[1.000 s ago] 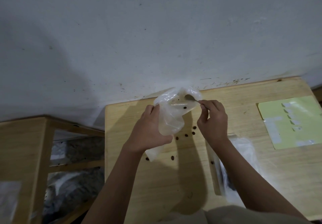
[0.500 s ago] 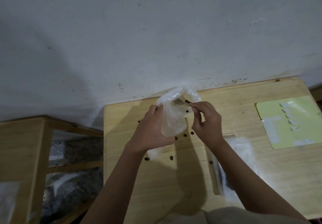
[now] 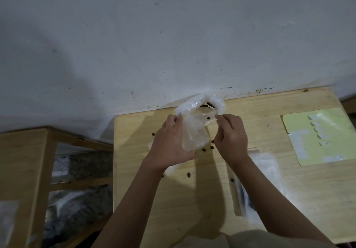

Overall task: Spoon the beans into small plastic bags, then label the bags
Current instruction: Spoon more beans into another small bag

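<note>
Spoon now hidden; left hand [image 3: 169,143] grips bag [image 3: 194,130], right hand [image 3: 231,137] pinches its rim.

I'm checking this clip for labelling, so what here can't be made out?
- Spoon: head view, not discernible; the right hand pinches at the bag mouth, and its fingers and the plastic cover whatever it holds.
- Label sheet: print too small to read.
- Bag stack: right forearm crosses it.
- Beans in the bag: count blurred by crumpled plastic.
- Left hand grips the bag; its palm is hidden.

Light: dim, flat, coming from above.
Shadows: arms throw soft dark bands across the table [image 3: 269,180].
Edges: wide-angle bend, corners murky.
Focus: slightly soft.
</note>
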`<state>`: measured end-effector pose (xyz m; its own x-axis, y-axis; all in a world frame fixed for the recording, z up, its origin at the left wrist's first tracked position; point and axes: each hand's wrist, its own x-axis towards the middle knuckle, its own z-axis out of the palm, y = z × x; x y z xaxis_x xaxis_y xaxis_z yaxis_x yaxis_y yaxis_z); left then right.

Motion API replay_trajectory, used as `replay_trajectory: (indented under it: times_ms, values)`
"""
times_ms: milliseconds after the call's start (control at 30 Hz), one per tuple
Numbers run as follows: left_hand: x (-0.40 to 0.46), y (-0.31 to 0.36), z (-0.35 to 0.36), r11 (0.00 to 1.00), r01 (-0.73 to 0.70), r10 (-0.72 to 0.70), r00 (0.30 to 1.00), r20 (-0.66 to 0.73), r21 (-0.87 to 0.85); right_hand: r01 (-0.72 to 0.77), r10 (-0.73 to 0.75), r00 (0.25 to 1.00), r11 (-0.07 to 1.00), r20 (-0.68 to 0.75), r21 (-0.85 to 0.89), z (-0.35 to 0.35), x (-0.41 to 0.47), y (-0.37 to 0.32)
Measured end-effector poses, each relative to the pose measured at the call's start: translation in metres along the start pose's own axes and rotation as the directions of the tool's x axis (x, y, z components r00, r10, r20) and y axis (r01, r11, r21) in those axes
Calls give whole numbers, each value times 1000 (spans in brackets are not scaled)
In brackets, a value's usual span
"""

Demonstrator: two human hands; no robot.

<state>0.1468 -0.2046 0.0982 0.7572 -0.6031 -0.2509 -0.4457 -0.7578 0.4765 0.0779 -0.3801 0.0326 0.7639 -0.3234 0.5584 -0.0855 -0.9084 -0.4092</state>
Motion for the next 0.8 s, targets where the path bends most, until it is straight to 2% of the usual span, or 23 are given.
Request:
replay_trajectory:
  times_ms: [100,200,300,367,500,600,667,733,800]
  values:
    - [-1,2,0,1000,-8,8,1000,15,9,-59,59,998,998,15,-3,4,-5,2]
    - [-2,4,0,1000,-14,14,999,46,3,-261,261,965,960,19,102,3,-7,1]
    - [-1,7,-2,1000,3,-2,998,65,-19,-445,461,887,865,-18,231,3,-3,-3]
    - [1,9,-5,999,26,-23,997,79,-40,-591,631,775,739,-26,322,2,4,-9]
    - [6,9,-8,993,88,-78,990,115,-82,-835,881,468,415,71,361,7,16,-1]
    - [8,8,-10,987,123,-108,985,136,-104,-875,948,231,104,220,473,12,21,9]
    - [9,7,-13,983,130,-114,985,128,-129,-856,947,130,-41,293,515,11,22,9]
    - [9,7,-16,983,121,-106,988,110,-140,-827,941,119,-82,316,557,6,24,5]
    - [9,8,-20,983,113,-99,990,100,-147,-816,932,196,-18,305,578,1,25,1]
